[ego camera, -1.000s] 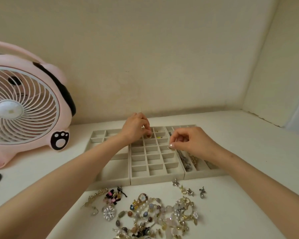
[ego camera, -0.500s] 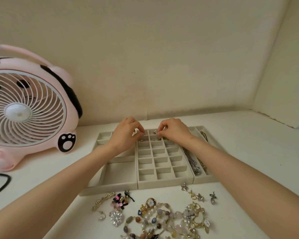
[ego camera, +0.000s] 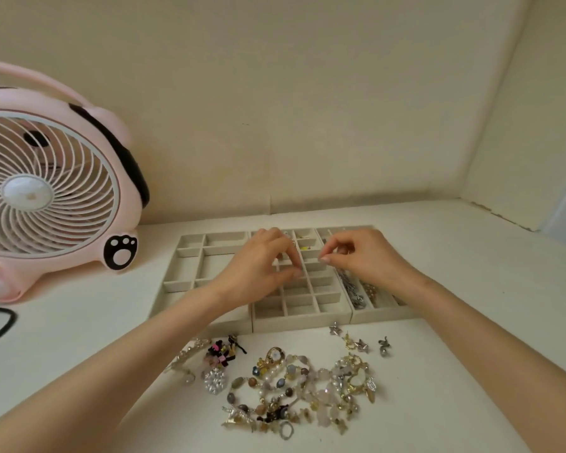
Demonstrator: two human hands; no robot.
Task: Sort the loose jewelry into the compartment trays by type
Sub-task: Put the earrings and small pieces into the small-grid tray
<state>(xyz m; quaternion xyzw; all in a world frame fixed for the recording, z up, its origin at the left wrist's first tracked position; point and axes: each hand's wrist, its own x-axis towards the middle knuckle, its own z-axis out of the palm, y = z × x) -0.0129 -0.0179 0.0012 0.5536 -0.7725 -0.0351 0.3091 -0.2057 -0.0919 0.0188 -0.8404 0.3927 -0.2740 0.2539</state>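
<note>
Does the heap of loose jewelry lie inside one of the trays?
No, the heap lies on the table, in front of the trays.

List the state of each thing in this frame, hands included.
middle tray, few small pieces in far compartments
right tray, chains lying in long slots
left hand, fingers curled over the middle tray; grip unclear
right hand, fingertips pinched together; contents too small to see
loose jewelry, unsorted heap on table
fan, upright; running unclear
</note>
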